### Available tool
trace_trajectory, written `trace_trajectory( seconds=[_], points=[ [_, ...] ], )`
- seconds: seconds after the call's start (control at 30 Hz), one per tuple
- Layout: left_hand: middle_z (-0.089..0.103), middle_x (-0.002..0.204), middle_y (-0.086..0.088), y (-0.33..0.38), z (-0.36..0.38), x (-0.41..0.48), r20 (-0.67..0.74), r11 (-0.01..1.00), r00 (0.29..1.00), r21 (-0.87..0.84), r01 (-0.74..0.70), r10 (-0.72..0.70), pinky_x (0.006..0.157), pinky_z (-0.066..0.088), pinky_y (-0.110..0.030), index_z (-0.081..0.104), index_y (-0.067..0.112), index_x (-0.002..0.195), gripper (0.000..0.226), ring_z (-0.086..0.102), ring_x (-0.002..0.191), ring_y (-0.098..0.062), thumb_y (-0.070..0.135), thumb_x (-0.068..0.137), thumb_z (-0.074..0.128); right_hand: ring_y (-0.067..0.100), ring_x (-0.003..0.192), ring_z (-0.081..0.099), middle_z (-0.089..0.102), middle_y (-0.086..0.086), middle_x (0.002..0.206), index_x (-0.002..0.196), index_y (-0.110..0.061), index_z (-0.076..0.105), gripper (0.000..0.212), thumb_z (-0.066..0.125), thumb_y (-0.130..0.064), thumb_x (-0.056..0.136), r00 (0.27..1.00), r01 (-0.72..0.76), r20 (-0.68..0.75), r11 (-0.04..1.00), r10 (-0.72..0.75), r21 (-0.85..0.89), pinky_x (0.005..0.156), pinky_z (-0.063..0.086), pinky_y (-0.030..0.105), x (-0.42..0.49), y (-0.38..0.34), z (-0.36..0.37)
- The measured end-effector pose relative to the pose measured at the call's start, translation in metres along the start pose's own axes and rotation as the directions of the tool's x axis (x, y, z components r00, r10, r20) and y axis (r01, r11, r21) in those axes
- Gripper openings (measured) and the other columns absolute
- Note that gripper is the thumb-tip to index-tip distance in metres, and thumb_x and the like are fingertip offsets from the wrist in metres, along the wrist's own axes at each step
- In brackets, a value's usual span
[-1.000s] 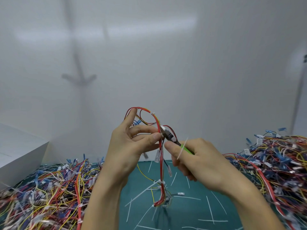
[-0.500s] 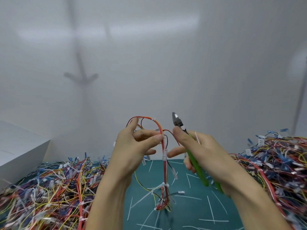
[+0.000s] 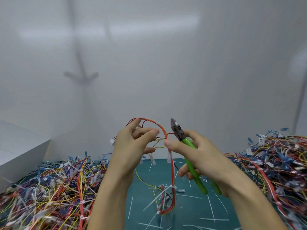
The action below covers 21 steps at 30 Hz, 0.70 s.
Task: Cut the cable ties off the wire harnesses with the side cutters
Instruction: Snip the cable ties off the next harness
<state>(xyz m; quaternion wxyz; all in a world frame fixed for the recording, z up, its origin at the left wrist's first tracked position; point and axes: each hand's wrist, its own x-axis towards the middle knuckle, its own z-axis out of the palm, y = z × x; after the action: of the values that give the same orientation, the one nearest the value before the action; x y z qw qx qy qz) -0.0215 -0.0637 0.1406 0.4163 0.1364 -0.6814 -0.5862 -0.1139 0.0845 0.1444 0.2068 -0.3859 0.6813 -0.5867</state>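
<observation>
Green-handled side cutters [image 3: 178,132] sit gripped in the right hand [image 3: 200,154], tips up just beside the red wire harness [image 3: 172,171] pinched by the left hand [image 3: 131,146] above the counter [image 3: 191,211]; risk: blades slipped under a snug cable tie [image 3: 173,187] nick insulation.

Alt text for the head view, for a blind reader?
The left hand holds up a looped red and yellow wire harness; the right hand grips green-handled side cutters, tips upward, beside it. Cut white cable ties litter the teal mat between piles of tangled wires.
</observation>
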Motion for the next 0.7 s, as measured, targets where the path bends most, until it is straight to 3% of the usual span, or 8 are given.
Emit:
trace_trajectory(
  seconds=[0.07, 0.2, 0.27, 0.37, 0.43, 0.6, 0.7],
  points=[
    [0.075, 0.084, 0.008, -0.002, 0.0, 0.001, -0.026, 1.0, 1.0, -0.008, 0.003, -0.003, 0.059, 0.055, -0.02, 0.04, 0.012, 0.148, 0.066, 0.071, 0.078, -0.005, 0.013, 0.089, 0.069, 0.025, 0.062, 0.074, 0.061, -0.011, 0.112, 0.118, -0.043, 0.051, 0.069, 0.073, -0.069, 0.059, 0.999, -0.004, 0.046, 1.0, 0.005, -0.011, 0.057, 0.057, 0.032, -0.001, -0.001, -0.001],
    [0.067, 0.084, 0.0, -0.003, -0.001, 0.002, -0.086, 1.0, 0.996, -0.013, 0.014, -0.015, 0.058, 0.058, -0.022, 0.046, 0.012, 0.144, 0.056, 0.069, 0.072, -0.002, 0.014, 0.092, 0.066, 0.029, 0.061, 0.073, 0.063, -0.021, 0.096, 0.107, -0.043, 0.055, 0.059, 0.073, -0.062, 0.054, 0.999, 0.034, 0.038, 0.996, -0.037, 0.085, 0.054, 0.056, 0.031, -0.002, -0.004, -0.004],
    [0.065, 0.085, -0.001, -0.003, -0.002, 0.003, -0.108, 0.999, 0.994, -0.025, 0.02, -0.023, 0.057, 0.058, -0.021, 0.048, 0.013, 0.143, 0.052, 0.068, 0.071, -0.002, 0.015, 0.093, 0.064, 0.028, 0.061, 0.073, 0.063, -0.009, 0.106, 0.11, -0.036, 0.057, 0.061, 0.075, -0.058, 0.056, 0.999, 0.054, -0.012, 0.995, -0.053, 0.086, 0.054, 0.057, 0.031, -0.002, -0.004, -0.005],
    [0.068, 0.086, 0.001, 0.0, -0.004, 0.002, -0.1, 0.998, 0.995, -0.063, 0.023, -0.029, 0.055, 0.055, -0.02, 0.055, 0.017, 0.137, 0.043, 0.069, 0.071, -0.002, 0.021, 0.095, 0.062, 0.02, 0.056, 0.069, 0.07, 0.002, 0.099, 0.104, -0.023, 0.063, 0.035, 0.077, -0.039, 0.076, 0.994, 0.06, -0.095, 0.995, -0.053, 0.075, 0.052, 0.053, 0.03, 0.001, -0.002, -0.006],
    [0.07, 0.083, 0.004, 0.002, -0.004, 0.001, -0.066, 0.995, 0.998, -0.096, 0.015, -0.021, 0.056, 0.054, -0.02, 0.06, 0.025, 0.129, 0.034, 0.069, 0.073, -0.003, 0.026, 0.095, 0.061, 0.015, 0.053, 0.065, 0.075, 0.0, 0.091, 0.097, -0.019, 0.068, 0.025, 0.074, -0.037, 0.081, 0.994, 0.06, -0.097, 0.998, -0.058, 0.016, 0.052, 0.049, 0.03, 0.002, 0.0, -0.004],
    [0.072, 0.087, 0.008, 0.007, -0.001, -0.003, 0.139, 0.992, 0.99, -0.123, -0.013, 0.031, 0.064, 0.055, -0.022, 0.059, 0.032, 0.13, 0.036, 0.07, 0.083, -0.008, 0.034, 0.094, 0.056, 0.009, 0.05, 0.06, 0.076, -0.005, 0.081, 0.086, -0.017, 0.071, 0.031, 0.075, -0.047, 0.078, 0.986, 0.111, -0.121, 0.993, -0.116, -0.049, 0.053, 0.048, 0.029, 0.003, 0.001, 0.003],
    [0.073, 0.107, 0.004, 0.007, 0.004, -0.003, 0.255, 0.991, 0.967, -0.135, 0.012, 0.023, 0.077, 0.057, -0.026, 0.058, 0.029, 0.134, 0.043, 0.07, 0.101, -0.015, 0.041, 0.093, 0.055, 0.01, 0.048, 0.058, 0.076, -0.003, 0.076, 0.083, -0.017, 0.071, 0.033, 0.08, -0.046, 0.072, 0.973, 0.15, -0.171, 0.988, -0.155, -0.044, 0.052, 0.045, 0.026, 0.004, 0.002, 0.005]
  ],
)
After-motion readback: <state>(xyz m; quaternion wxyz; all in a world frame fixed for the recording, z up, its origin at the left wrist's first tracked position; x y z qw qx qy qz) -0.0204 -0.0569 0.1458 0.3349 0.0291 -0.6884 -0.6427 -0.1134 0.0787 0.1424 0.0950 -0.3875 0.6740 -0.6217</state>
